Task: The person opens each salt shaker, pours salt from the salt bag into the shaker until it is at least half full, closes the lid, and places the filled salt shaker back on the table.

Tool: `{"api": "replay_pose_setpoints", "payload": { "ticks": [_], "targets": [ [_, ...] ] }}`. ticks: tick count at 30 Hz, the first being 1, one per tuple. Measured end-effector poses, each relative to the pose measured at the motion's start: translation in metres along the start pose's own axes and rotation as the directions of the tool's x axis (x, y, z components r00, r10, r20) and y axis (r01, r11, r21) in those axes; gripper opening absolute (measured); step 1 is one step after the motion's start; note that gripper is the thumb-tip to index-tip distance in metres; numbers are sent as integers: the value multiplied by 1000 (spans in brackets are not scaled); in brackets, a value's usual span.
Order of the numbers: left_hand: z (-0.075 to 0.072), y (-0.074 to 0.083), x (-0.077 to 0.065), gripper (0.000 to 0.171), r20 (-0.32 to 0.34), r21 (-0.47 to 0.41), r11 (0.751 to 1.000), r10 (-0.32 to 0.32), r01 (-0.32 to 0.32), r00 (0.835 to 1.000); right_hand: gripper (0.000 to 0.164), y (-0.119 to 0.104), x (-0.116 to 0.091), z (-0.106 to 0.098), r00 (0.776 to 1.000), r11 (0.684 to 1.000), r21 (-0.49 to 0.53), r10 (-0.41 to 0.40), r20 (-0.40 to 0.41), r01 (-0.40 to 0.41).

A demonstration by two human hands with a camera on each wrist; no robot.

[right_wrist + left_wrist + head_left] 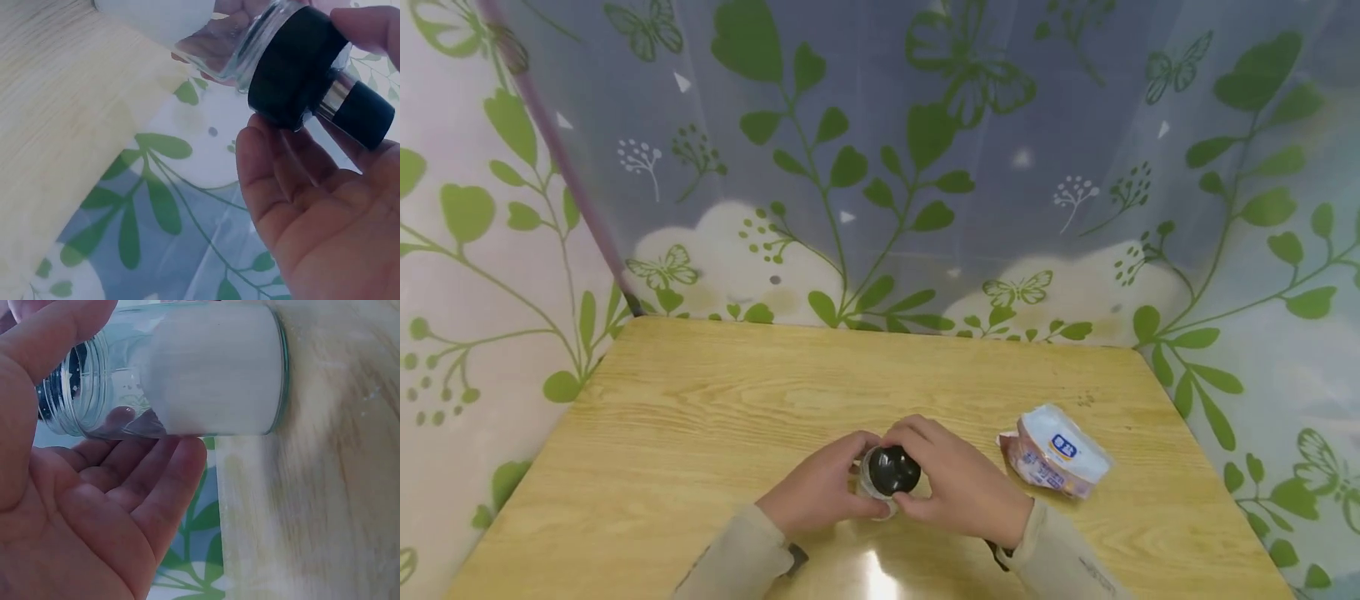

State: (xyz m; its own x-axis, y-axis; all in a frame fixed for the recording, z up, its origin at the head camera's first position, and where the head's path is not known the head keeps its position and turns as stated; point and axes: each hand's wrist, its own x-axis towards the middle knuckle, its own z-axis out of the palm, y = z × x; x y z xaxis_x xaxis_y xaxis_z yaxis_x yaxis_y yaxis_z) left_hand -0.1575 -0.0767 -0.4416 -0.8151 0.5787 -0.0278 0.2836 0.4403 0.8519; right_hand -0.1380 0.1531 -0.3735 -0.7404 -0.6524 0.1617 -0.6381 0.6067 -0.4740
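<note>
A clear glass jar, partly filled with white powder, stands upright on the wooden table near its front. My left hand grips it, thumb and fingers on opposite sides of the glass. On the jar's threaded mouth is a black lid topped by a knob with a silvery neck. My right hand holds this lid by its edge, with the thumb on one side and the fingertips on the other. From the head view, the round black knob shows between both hands.
To the right of my right hand lies a crumpled plastic packet with a blue label. The wooden table meets printed cloth walls at its back and sides. A few white specks lie on the tabletop near the jar.
</note>
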Motion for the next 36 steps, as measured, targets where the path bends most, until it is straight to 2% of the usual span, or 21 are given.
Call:
{"api": "replay_pose_setpoints", "payload": {
  "ticks": [6,11,15,22,27,31,36],
  "targets": [
    [1,-1,-1,76,0,-20,1000,-15,15,1000,52,5,12,2,996,997,76,10,87,-16],
    [2,-1,1,78,-9,4,1000,-16,16,1000,57,5,15,0,994,999,44,-13,111,8],
    [1,-1,0,71,-8,10,1000,-29,30,1000,49,5,19,-3,986,999,16,-46,161,44],
    [0,-1,0,66,-6,1,999,-46,46,999,43,4,22,-4,975,1000,18,-19,223,15],
    [-1,1,0,66,-11,-22,999,-36,36,999,47,3,22,-1,982,1000,-10,13,190,-12],
    [0,0,1,67,-20,-40,999,-19,19,1000,60,3,19,5,989,995,-21,95,116,-93],
    [3,-2,3,64,-15,-61,998,-9,8,1000,79,4,12,15,981,983,5,182,65,-183]
  ]
}}
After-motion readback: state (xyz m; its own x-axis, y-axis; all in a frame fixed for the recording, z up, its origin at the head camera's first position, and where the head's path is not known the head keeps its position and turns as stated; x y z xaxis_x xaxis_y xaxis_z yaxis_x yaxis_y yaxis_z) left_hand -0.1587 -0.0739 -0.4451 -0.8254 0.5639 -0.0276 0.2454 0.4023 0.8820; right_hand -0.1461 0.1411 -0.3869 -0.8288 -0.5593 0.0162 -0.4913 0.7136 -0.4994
